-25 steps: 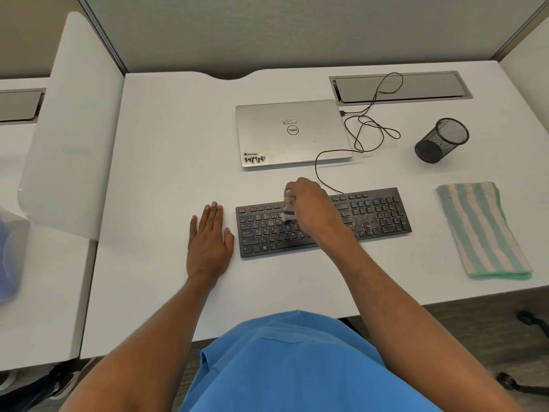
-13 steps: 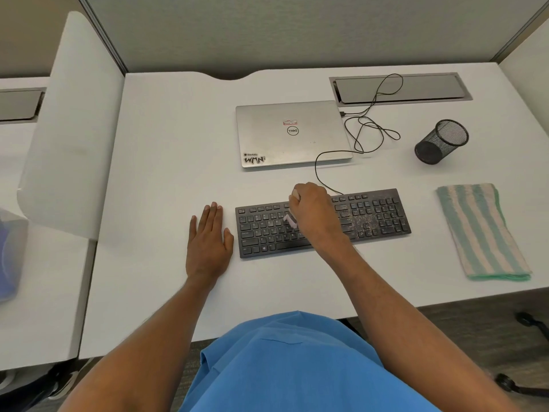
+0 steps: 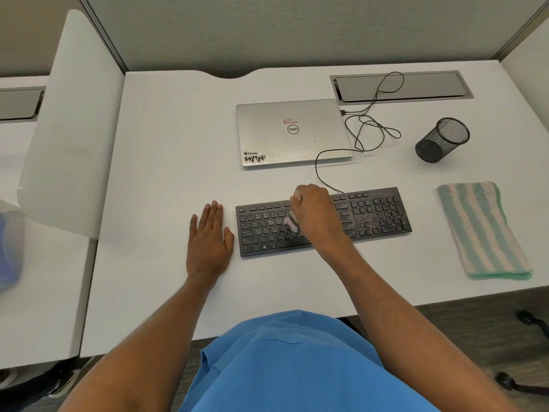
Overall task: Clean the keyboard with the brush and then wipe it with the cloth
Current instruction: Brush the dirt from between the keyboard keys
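A black keyboard (image 3: 377, 214) lies on the white desk, with pale crumbs scattered over its right part. My right hand (image 3: 316, 214) is over the keyboard's middle and grips a small brush (image 3: 291, 221); its pinkish bristles touch the keys, and most of the handle is hidden in my fist. My left hand (image 3: 209, 242) rests flat on the desk just left of the keyboard, fingers straight. A folded cloth (image 3: 481, 228) with green and cream stripes lies to the right of the keyboard.
A closed silver laptop (image 3: 291, 132) sits behind the keyboard, with a looped black cable (image 3: 368, 129) beside it. A black mesh pen cup (image 3: 442, 139) lies tipped at the back right. A white divider panel (image 3: 71, 129) stands at the left.
My right hand and the brush have shifted slightly over the keyboard's middle keys in short strokes. My left hand has stayed in place.
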